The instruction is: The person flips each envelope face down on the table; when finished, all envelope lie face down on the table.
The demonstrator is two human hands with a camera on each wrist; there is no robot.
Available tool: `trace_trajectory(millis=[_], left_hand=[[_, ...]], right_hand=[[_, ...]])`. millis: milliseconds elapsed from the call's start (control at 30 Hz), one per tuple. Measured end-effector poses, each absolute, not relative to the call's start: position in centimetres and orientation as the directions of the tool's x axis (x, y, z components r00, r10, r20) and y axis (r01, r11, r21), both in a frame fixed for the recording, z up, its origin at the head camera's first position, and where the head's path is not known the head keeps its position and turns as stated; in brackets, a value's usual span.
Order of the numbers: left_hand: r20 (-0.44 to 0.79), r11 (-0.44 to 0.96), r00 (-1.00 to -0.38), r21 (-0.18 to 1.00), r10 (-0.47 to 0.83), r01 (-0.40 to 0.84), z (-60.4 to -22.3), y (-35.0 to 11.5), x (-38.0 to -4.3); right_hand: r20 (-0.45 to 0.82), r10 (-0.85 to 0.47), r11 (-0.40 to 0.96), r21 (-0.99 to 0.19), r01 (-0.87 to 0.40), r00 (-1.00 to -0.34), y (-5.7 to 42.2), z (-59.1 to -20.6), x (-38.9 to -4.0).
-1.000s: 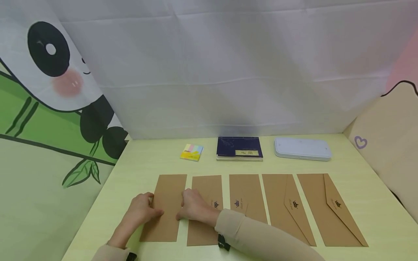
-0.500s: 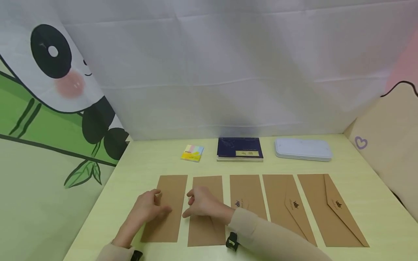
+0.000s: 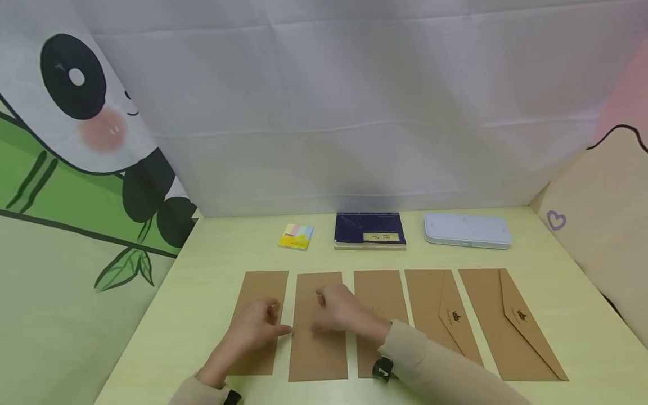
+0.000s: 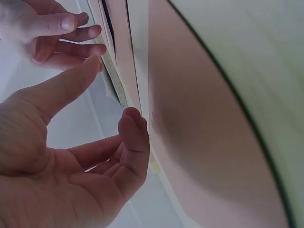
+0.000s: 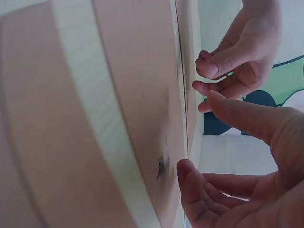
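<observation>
Several brown kraft envelopes lie in a row on the table. My left hand (image 3: 255, 327) is over the leftmost envelope (image 3: 260, 284), its thumb reaching toward the second envelope (image 3: 319, 363). Above that second envelope is my right hand (image 3: 344, 309), its wrist crossing the third envelope (image 3: 377, 287). Neither hand holds anything; in the left wrist view the left fingers (image 4: 133, 156) bend loosely with space between them and the thumb. The right wrist view shows the right hand (image 5: 247, 190) likewise, near an envelope with a dark printed emblem (image 5: 161, 167). Whether fingertips touch paper, I cannot tell.
Two more envelopes, the fourth (image 3: 425, 304) and the rightmost (image 3: 486, 304), show pointed flaps and crown prints. Behind the row lie a sticky-note pack (image 3: 296, 237), a dark blue notebook (image 3: 369, 228) and a pale case (image 3: 468, 230). A white cloth (image 3: 354, 112) hangs behind the table.
Both hands have moved right, from the leftmost envelope's two sides. The right hand has let go of its edge and is over the second envelope. The envelopes keep their places.
</observation>
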State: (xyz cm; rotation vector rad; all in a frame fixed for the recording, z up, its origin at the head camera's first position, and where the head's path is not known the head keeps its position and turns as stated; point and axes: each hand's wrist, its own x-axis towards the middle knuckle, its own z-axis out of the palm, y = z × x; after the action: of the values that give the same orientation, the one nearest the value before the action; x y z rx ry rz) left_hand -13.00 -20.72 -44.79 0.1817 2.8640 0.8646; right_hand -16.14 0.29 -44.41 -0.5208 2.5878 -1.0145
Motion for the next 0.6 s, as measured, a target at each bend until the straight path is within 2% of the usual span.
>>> trace_trajectory(millis=[167,600], left_hand=[[-0.087,0.835,-0.977,0.538,0.194,0.118,-44.9,-20.1,-12.9],[-0.116,0.813,-0.97,0.572,0.215,0.111,-45.0,-19.0,-12.5]], right_hand=[[-0.153,-0.417,0.677,-0.71,-0.194,-0.896,1.9,-44.7,-16.1],[-0.219,-0.37,0.687,-0.718,-0.108,-0.903,4.2,-44.7,-16.1]])
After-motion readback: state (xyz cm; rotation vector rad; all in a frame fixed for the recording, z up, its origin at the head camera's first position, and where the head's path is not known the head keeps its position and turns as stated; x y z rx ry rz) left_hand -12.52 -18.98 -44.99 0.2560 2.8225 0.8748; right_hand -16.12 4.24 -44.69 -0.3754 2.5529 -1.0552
